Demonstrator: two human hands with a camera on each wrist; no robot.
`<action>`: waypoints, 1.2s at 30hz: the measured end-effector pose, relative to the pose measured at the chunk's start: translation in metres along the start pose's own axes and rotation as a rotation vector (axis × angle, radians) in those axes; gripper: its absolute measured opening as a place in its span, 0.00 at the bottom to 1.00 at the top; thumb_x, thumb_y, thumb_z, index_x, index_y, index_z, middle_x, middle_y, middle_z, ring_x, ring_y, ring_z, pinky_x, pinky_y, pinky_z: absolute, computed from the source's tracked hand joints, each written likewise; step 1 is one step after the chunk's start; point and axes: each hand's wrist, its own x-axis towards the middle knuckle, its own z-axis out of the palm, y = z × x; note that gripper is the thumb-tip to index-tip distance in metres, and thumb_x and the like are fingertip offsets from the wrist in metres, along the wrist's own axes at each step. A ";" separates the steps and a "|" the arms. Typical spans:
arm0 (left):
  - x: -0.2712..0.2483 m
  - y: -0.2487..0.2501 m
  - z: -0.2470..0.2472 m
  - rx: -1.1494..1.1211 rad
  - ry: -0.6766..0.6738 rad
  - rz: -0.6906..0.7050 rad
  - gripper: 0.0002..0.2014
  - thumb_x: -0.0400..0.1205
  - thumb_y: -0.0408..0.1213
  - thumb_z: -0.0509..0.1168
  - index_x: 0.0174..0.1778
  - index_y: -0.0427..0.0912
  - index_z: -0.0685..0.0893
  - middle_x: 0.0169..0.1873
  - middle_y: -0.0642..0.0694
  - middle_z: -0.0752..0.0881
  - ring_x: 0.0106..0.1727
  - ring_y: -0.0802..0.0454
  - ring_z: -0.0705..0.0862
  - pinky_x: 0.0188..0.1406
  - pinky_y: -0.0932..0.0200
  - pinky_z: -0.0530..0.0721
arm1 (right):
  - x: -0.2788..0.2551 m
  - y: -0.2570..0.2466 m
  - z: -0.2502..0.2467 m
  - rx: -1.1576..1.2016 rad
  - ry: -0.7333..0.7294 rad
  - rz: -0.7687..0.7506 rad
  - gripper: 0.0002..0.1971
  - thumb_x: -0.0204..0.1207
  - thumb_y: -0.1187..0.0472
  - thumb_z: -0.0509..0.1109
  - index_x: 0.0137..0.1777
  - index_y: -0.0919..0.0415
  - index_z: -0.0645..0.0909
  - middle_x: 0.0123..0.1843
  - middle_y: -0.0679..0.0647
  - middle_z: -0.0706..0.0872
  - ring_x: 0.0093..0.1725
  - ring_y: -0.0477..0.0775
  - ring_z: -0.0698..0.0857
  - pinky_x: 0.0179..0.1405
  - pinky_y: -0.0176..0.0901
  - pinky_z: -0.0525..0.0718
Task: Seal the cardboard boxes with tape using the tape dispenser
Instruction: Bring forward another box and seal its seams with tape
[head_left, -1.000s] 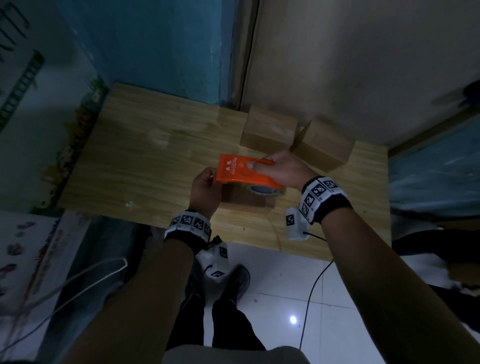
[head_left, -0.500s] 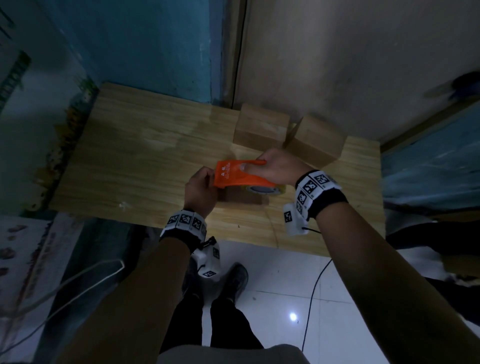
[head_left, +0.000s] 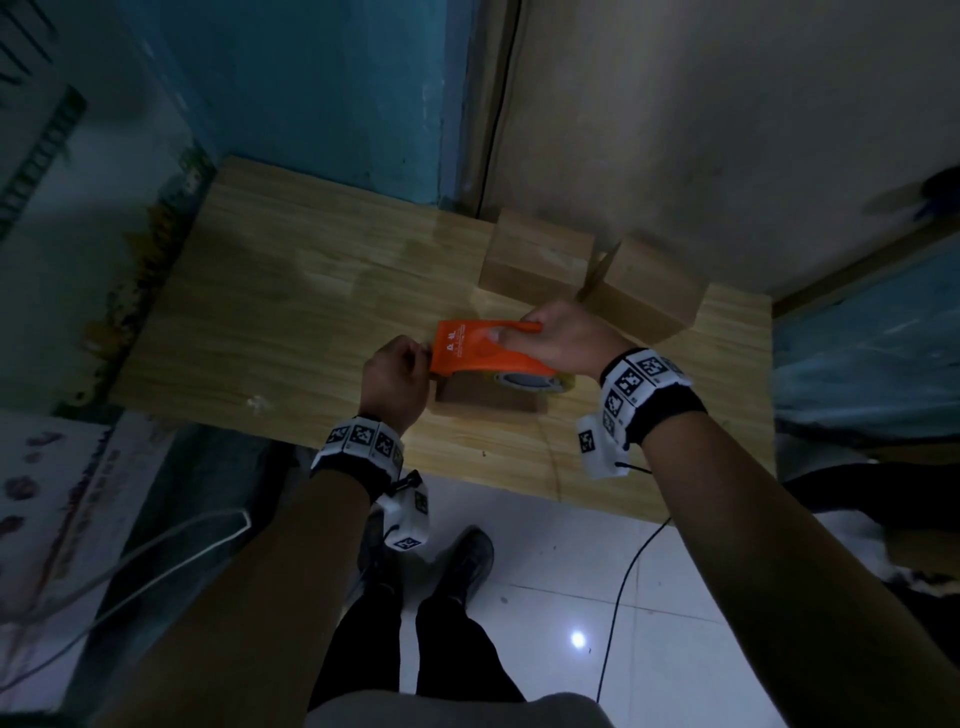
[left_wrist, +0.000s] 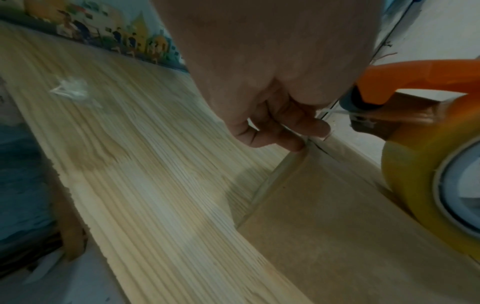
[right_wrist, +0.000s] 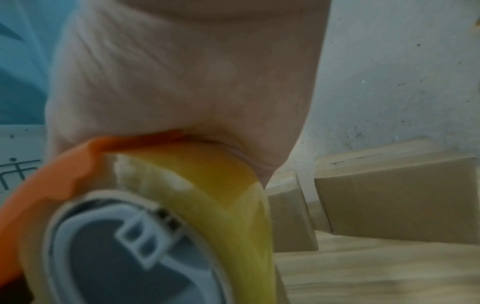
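A small cardboard box (head_left: 483, 402) lies near the front edge of the wooden table (head_left: 291, 312). On its top rests the orange tape dispenser (head_left: 480, 345) with a yellowish tape roll (left_wrist: 426, 185). My right hand (head_left: 563, 338) grips the dispenser from the right, its palm over the roll (right_wrist: 207, 185). My left hand (head_left: 395, 371) is at the box's left end, its curled fingers (left_wrist: 283, 127) against the box's top left edge (left_wrist: 309, 144). A thin strip of tape (left_wrist: 331, 111) runs from the dispenser's mouth to those fingers.
Two more cardboard boxes (head_left: 537, 254) (head_left: 649, 288) stand against the back wall, just behind the dispenser. A scrap of clear tape (left_wrist: 70, 90) lies on the table to the left. The table's left half is bare wood. A black cable (head_left: 623, 587) hangs at the front.
The head view has shifted a little. Both hands and the dispenser stay in nearly the same place on the near box.
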 end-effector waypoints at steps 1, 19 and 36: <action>0.000 0.000 -0.001 0.005 0.003 -0.014 0.14 0.88 0.37 0.58 0.37 0.39 0.79 0.33 0.47 0.83 0.36 0.52 0.80 0.31 0.63 0.70 | 0.000 -0.001 0.001 0.001 -0.001 -0.003 0.36 0.75 0.31 0.69 0.43 0.71 0.88 0.34 0.63 0.89 0.29 0.55 0.86 0.30 0.40 0.76; -0.010 -0.006 0.017 -0.339 -0.078 -0.403 0.15 0.88 0.42 0.58 0.39 0.39 0.81 0.35 0.43 0.91 0.39 0.49 0.91 0.43 0.44 0.91 | 0.006 -0.002 0.001 0.026 0.012 0.032 0.28 0.74 0.34 0.72 0.28 0.58 0.77 0.23 0.55 0.75 0.23 0.52 0.76 0.26 0.42 0.67; -0.007 -0.006 0.037 -0.125 -0.157 -0.413 0.10 0.82 0.39 0.61 0.40 0.40 0.84 0.39 0.37 0.88 0.43 0.37 0.86 0.44 0.46 0.87 | 0.012 -0.013 0.006 -0.034 0.017 0.037 0.29 0.71 0.31 0.70 0.28 0.57 0.73 0.26 0.58 0.72 0.24 0.53 0.73 0.26 0.45 0.65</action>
